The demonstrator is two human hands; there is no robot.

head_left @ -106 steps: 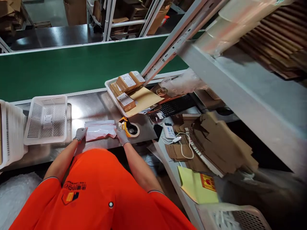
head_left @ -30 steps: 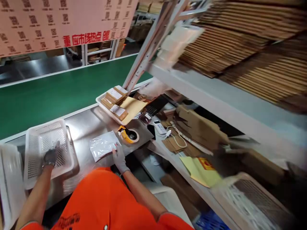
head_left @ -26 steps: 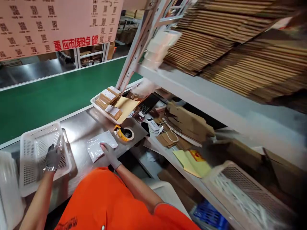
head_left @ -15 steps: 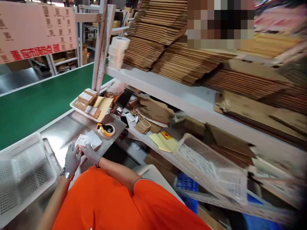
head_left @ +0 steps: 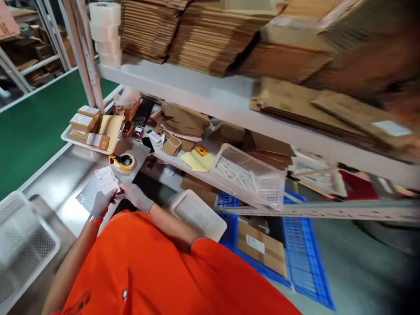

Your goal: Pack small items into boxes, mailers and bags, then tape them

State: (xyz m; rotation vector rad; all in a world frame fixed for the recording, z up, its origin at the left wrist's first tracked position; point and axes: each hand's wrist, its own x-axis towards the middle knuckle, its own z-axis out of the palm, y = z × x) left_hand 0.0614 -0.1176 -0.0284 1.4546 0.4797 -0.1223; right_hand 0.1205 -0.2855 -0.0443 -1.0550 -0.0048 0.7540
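Observation:
Both hands wear grey gloves and are close together at the near edge of the metal table (head_left: 62,170). My left hand (head_left: 104,202) is closed on a white printed slip (head_left: 106,179), which sticks up beyond the fingers. My right hand (head_left: 136,196) is closed beside it, fingertips pinched around something small and dark that I cannot make out. A clear plastic bag (head_left: 87,197) lies on the table left of the slip. Just beyond the hands rests a yellow tape dispenser (head_left: 121,162) with a roll in it.
A white basket (head_left: 67,135) holds small brown boxes at the back left. Another white basket (head_left: 49,238) is at the near left. Flattened cartons (head_left: 210,35) fill the upper shelf. Below it are a basket of white items (head_left: 252,175) and a yellow envelope (head_left: 197,162). Blue crates (head_left: 306,258) stand lower right.
The view has swung right and down. The slip now stands up from my left hand, and the clear bag lies flat to its left. More of the blue crates shows.

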